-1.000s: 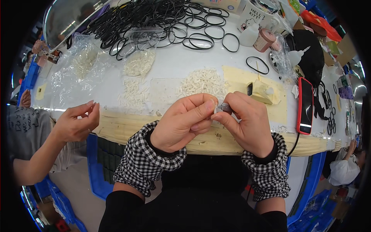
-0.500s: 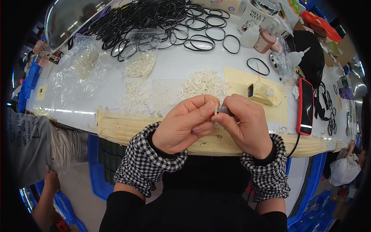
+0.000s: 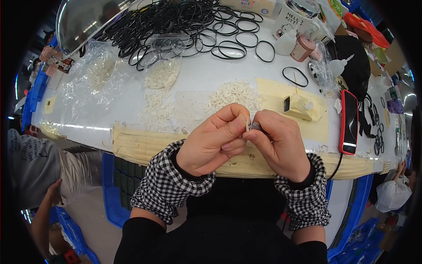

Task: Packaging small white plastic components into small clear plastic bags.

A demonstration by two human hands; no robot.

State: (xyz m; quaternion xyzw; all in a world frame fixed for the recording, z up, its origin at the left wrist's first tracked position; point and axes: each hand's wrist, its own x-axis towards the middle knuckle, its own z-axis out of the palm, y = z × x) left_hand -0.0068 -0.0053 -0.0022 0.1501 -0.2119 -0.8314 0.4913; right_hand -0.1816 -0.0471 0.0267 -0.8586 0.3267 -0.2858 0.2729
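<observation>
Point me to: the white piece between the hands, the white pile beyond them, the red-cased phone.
White piece [image 3: 247,126]: head view, middle of its exposed part.
White pile [image 3: 233,93]: head view, middle of the heap.
Red-cased phone [image 3: 349,119]: head view, middle of the dark screen.

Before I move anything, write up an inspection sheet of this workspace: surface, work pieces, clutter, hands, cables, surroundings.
Surface: white table, cream covering along near edge.
Work pieces: pile of white pieces; sparser spread to its left.
Clutter: black bands heaped at far side; red-cased phone at right.
Hands: left hand pinches a small pale piece; right hand holds a small grey thing, partly hidden.
Cables: black cable from the phone's lower end, over the near edge.
Surroundings: co-worker at left; blue crate below the table.
</observation>
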